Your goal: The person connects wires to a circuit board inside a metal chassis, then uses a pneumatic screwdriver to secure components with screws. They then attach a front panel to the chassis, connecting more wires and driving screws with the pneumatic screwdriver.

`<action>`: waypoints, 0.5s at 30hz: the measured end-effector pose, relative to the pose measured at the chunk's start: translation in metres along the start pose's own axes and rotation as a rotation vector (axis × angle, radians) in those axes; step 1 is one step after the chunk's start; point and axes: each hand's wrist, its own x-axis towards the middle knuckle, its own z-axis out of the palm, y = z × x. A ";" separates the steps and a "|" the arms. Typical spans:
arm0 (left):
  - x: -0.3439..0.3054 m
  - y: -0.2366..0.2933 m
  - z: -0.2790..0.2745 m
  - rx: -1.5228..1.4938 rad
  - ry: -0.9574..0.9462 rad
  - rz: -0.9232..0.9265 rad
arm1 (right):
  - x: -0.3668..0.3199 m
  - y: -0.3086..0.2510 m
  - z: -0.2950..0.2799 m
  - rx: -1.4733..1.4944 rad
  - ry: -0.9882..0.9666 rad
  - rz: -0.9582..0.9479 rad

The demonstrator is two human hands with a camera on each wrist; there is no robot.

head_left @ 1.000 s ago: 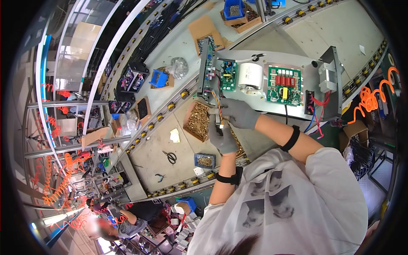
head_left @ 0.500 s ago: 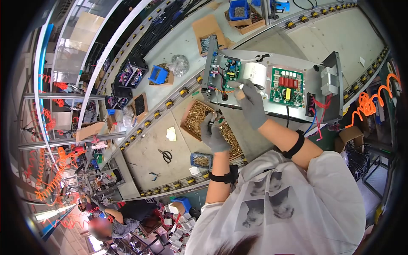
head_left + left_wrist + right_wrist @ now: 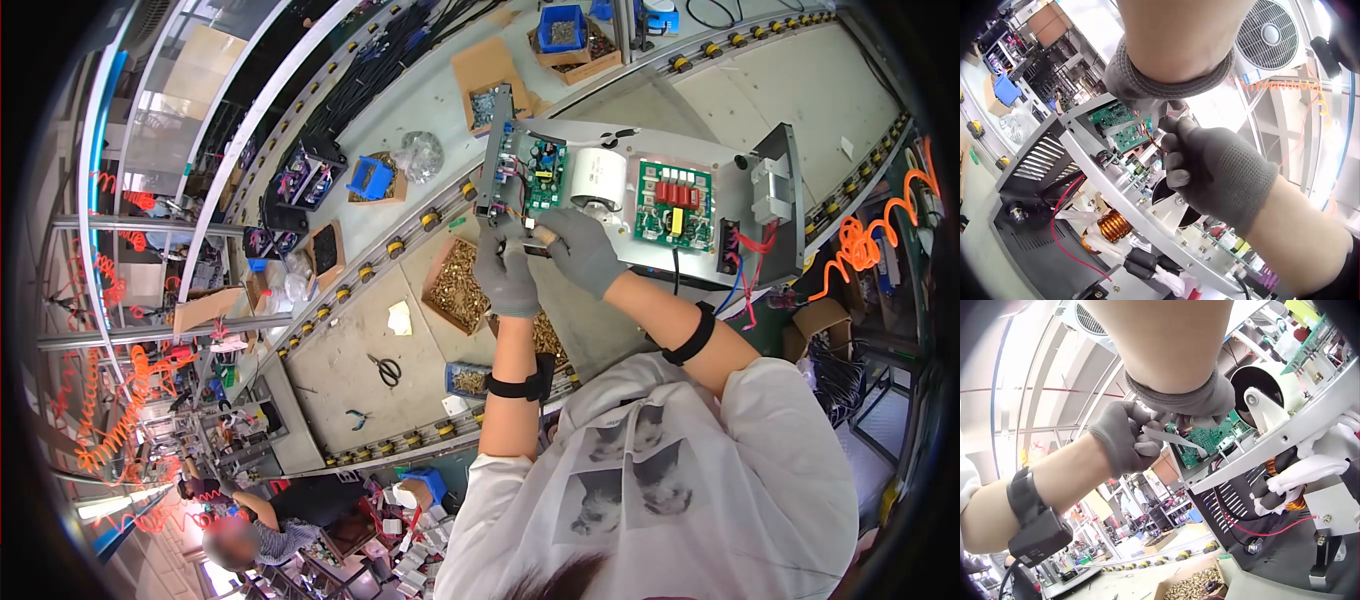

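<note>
Both hands wear grey gloves and meet at the left end of an open metal chassis (image 3: 735,160). My left hand (image 3: 508,268) pinches a pale flat strip (image 3: 1179,437), which runs toward a green circuit board (image 3: 1213,437). Close beside it, my right hand (image 3: 585,250) is curled, its thumb and forefinger pinching thin coloured wires (image 3: 1152,139) that come from the board area. A small white connector (image 3: 530,223) shows just above the fingers. The white cylindrical capacitor (image 3: 598,178) stands right of this board, and another green board (image 3: 677,205) lies farther right.
A cardboard box of brass fasteners (image 3: 458,287) sits below the left hand. Scissors (image 3: 385,370), pliers (image 3: 357,419) and a blue parts bin (image 3: 467,379) lie on the bench. Roller tracks (image 3: 395,245) border it. An orange coiled hose (image 3: 875,235) hangs at right.
The hands, together at first over the fastener box, parted as the right hand drew the wires over the chassis. Now the left hand has risen to the chassis edge and they meet again.
</note>
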 end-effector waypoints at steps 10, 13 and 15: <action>0.004 -0.002 0.011 0.066 0.225 -0.220 | 0.006 -0.005 0.004 -0.475 -0.008 -0.201; 0.008 0.008 0.009 0.038 0.249 -0.355 | 0.019 -0.012 0.006 -0.553 -0.101 -0.186; 0.009 0.010 0.009 0.031 0.276 -0.412 | 0.023 -0.016 0.008 -0.566 -0.151 -0.158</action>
